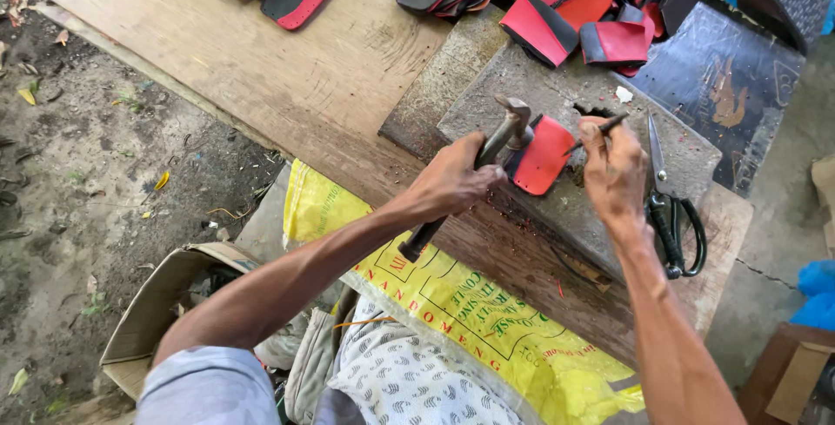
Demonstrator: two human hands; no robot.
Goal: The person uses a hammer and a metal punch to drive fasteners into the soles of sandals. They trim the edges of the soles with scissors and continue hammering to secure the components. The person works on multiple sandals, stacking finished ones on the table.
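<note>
Two hands work: left hand (452, 183) grips the heavy hammer (515, 120) mid-handle; right hand (614, 168) fingers pinch a thin punch (600, 127) over the floppy red piece (543, 155).

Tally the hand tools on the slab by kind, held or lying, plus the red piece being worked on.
Hammer, in the left hand: 1
Thin punch-like tool, in the right hand: 1
Scissors, lying on the stone slab: 1
Red and black piece under the hammer: 1
Total: 4
</note>
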